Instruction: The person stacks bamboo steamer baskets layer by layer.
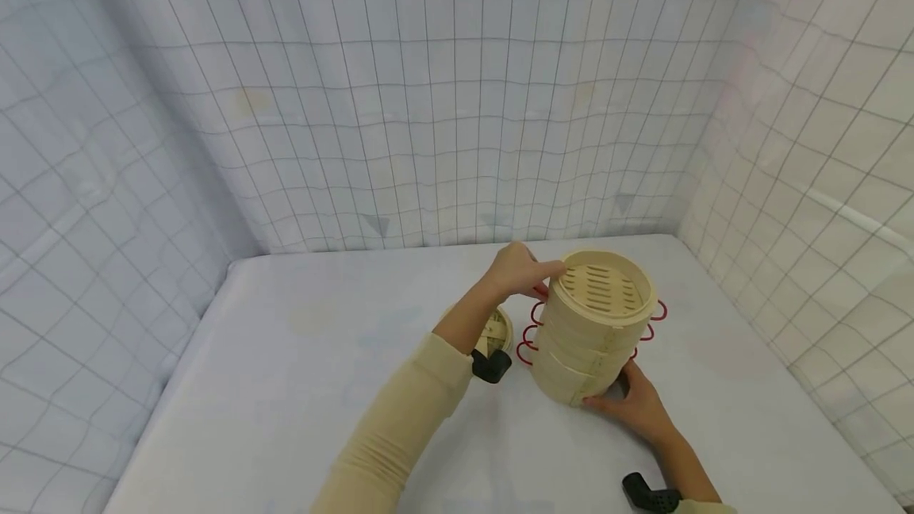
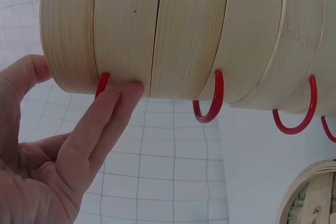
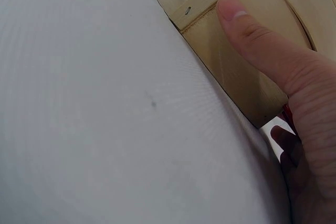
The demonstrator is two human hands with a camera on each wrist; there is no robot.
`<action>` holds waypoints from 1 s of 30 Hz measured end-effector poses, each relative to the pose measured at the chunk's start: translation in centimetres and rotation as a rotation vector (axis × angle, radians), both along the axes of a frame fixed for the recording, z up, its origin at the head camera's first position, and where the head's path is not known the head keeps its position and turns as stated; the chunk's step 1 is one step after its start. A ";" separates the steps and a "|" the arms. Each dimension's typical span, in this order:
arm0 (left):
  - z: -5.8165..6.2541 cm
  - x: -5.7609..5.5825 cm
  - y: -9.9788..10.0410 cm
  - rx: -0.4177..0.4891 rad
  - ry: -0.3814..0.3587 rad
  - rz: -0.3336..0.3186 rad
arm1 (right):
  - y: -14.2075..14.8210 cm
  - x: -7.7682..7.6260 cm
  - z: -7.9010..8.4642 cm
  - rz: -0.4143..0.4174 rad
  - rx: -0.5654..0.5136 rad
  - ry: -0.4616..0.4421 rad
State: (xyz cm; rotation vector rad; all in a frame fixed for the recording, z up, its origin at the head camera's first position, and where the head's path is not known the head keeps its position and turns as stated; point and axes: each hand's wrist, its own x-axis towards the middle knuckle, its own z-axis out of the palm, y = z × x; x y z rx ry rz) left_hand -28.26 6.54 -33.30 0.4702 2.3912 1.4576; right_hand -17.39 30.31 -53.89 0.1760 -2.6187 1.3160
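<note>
A tall stack of bamboo steamer baskets [image 1: 581, 347] stands right of the middle of the table, its open top showing a slatted base. Small red loop handles [image 2: 214, 103] stick out from its sides. My left hand [image 1: 520, 272] holds the top basket at its left side, thumb over the rim and fingertips beside a red handle. Low on the stack's right side, my right hand [image 1: 639, 407] grips the bottom basket. In the right wrist view the thumb [image 3: 262, 45] lies along that basket's wall near a stitched seam; the other fingers are partly hidden behind it.
A woven bamboo lid [image 1: 500, 327] lies on the white-covered table [image 1: 321, 387] left of the stack, partly behind my left forearm. White gridded cloth walls [image 1: 428, 101] enclose the table at the back and both sides.
</note>
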 end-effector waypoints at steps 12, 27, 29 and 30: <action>0.6 0.0 -0.4 -0.025 -0.013 0.005 | -0.3 -0.5 0.4 0.007 0.014 0.015; -4.3 -1.3 -5.0 0.151 0.019 0.077 | -0.2 0.2 0.6 -0.009 -0.008 -0.053; -5.5 -1.3 -6.0 0.093 0.075 0.105 | -0.2 0.2 0.6 -0.006 -0.009 -0.055; -6.1 -1.3 -6.5 0.060 0.104 0.119 | -0.2 0.2 0.6 -0.007 -0.004 -0.055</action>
